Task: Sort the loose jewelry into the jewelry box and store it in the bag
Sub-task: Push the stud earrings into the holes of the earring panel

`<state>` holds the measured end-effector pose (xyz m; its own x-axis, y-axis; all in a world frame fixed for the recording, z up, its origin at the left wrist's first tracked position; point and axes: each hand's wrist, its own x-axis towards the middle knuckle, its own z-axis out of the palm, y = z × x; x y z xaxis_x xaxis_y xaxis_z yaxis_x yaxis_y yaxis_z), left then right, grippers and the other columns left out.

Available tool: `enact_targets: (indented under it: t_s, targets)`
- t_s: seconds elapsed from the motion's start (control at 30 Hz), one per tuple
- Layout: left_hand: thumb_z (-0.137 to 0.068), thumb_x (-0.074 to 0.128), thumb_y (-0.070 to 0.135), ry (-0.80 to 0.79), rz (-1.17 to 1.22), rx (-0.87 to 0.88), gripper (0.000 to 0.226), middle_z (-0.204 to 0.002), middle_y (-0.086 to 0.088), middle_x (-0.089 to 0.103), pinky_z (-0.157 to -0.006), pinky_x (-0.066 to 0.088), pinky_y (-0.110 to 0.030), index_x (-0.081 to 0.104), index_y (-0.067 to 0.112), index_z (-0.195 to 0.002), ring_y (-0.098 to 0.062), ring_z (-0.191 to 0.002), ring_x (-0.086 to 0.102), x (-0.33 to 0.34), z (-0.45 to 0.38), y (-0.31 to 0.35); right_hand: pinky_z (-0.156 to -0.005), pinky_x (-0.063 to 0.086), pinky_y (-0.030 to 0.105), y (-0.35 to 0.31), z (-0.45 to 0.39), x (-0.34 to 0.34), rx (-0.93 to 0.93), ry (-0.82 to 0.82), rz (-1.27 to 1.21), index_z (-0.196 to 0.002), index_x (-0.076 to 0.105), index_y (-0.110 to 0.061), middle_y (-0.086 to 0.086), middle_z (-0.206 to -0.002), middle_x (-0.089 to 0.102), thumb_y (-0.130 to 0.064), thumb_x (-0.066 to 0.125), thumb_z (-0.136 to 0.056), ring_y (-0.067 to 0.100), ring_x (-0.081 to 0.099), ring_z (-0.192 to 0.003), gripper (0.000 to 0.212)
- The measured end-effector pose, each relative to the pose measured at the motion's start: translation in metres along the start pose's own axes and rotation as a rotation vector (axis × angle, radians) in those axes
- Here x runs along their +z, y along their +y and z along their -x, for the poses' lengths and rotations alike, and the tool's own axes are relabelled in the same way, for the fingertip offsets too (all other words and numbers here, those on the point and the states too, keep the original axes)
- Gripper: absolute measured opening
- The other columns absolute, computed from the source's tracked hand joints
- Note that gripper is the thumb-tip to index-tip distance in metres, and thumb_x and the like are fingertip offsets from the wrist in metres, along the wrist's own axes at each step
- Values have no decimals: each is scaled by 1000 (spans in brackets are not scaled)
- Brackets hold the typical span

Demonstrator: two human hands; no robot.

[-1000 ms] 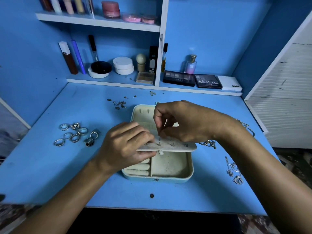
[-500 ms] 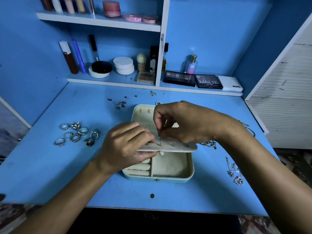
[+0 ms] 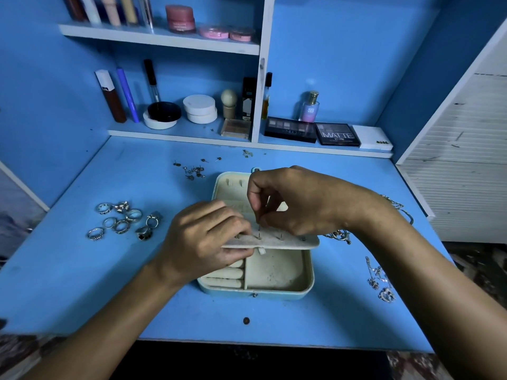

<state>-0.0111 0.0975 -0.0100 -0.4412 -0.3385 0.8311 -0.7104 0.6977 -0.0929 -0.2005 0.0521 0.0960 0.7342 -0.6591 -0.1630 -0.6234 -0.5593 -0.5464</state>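
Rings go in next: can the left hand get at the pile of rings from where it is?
Probably yes: the rings lie uncovered on the desk beside the left hand, but it first must let go of the earring panel.

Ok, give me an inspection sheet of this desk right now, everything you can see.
Surface: blue desk, small dark spot near front edge.
Job's things: open jewelry box; earring panel held above it; rings at left; ear studs behind; necklaces at right. Bag: nothing seen.
Clutter: cosmetics on shelves.
Hands: left hand grips the panel; right hand pinches something small, unclear what, at the panel.
Cables: nothing seen.
Surroundings: white slatted panel at right.
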Motion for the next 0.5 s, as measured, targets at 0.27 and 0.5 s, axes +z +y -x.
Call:
enact_targets:
  t_s: [0.27,0.5]
  targets:
    - [-78,82,20,4,-6,-6,25,-67,-3,65,-56,50,-31,67,6,-64,-23,-57,58,0,-1,1,-79,57,31,-3,-1,1,6,-8,53,-86,57,-31,-14,-85,68,-11,68,-86,3,66,-81,23]
    - [-77,82,19,6,-2,-11,25,-67,-4,65,-55,50,-32,67,6,-64,-24,-56,59,-1,-1,1,-73,52,19,-8,-2,2,-3,-7,139,-85,55,-33,-16,-84,64,-10,65,-86,1,62,-81,25]
